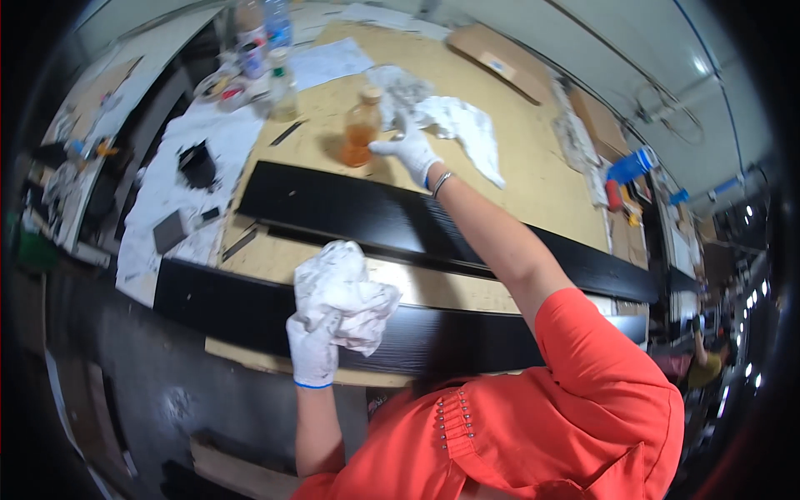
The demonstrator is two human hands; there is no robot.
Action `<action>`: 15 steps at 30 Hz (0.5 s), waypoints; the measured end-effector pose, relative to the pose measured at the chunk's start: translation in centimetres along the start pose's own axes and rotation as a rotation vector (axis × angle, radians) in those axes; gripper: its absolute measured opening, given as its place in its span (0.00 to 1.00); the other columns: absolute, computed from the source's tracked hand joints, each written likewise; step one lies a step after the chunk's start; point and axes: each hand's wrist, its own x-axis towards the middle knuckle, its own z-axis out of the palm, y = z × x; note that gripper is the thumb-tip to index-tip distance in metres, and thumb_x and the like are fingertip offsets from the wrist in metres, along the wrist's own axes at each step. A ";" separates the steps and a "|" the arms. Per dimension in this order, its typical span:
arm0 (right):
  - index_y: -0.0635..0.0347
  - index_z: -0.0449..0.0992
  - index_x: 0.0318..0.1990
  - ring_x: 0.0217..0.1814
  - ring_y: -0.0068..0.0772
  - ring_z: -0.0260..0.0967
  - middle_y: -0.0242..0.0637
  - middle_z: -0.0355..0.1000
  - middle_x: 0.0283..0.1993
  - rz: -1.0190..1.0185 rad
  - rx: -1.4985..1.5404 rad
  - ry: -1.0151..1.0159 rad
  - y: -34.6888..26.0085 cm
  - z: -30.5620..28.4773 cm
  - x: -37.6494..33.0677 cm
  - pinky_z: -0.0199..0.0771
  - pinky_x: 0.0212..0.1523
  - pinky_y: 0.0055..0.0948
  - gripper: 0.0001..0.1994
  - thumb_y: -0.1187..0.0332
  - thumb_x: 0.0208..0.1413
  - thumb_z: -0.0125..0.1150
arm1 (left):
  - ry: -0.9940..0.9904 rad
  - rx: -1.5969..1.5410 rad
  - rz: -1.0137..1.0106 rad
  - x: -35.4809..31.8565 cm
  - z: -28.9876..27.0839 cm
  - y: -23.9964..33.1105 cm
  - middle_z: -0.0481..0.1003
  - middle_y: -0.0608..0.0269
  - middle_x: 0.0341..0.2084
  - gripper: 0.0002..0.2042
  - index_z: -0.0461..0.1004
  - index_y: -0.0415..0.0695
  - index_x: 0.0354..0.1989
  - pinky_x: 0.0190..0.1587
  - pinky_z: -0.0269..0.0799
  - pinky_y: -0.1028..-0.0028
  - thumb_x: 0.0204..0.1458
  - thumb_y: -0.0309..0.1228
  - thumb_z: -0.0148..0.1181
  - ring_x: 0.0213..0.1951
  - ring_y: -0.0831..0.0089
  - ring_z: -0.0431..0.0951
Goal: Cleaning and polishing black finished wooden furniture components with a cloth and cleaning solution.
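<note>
My left hand (313,354), in a white glove with a blue cuff edge, grips a crumpled white rag (346,292) with dark smudges. The rag hangs over the nearer black board (233,304). Beyond the farther black board (333,196), my right hand (408,152), gloved as well, reaches out with fingers apart. Its thumb is at the side of a clear bottle of orange liquid (360,133); whether they touch I cannot tell. Just past that hand lie a white cloth (462,125) and a greyish stained cloth (398,90).
Several bottles (283,92) stand at the table's far left. A black cup (197,164) and a grey block (171,232) rest on stained white sheeting (150,250). A brown cardboard piece (500,60) lies at the back. Another person (704,367) is far off right.
</note>
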 end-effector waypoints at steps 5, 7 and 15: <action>0.65 0.78 0.53 0.50 0.33 0.77 0.38 0.80 0.49 -0.064 0.156 -0.033 -1.6 6.0 2.7 0.77 0.55 0.33 0.31 0.71 0.38 0.83 | 0.187 -0.134 -0.107 -2.7 0.0 1.5 0.73 0.49 0.55 0.26 0.64 0.32 0.65 0.58 0.77 0.63 0.55 0.14 0.53 0.53 0.61 0.79; 0.66 0.74 0.57 0.52 0.32 0.76 0.40 0.79 0.49 -0.069 0.002 -0.124 -0.9 4.0 5.9 0.77 0.55 0.33 0.34 0.67 0.39 0.83 | 0.261 -0.052 -0.063 -2.3 1.0 2.0 0.71 0.48 0.60 0.30 0.61 0.34 0.69 0.61 0.75 0.63 0.54 0.15 0.52 0.57 0.60 0.77; 0.56 0.75 0.55 0.52 0.41 0.78 0.46 0.78 0.49 -0.333 -0.466 -0.597 -15.6 3.4 -5.5 0.78 0.55 0.36 0.36 0.60 0.32 0.78 | 0.154 -0.038 0.174 -0.7 -2.4 1.1 0.62 0.52 0.70 0.36 0.54 0.39 0.75 0.67 0.70 0.60 0.56 0.10 0.48 0.69 0.60 0.67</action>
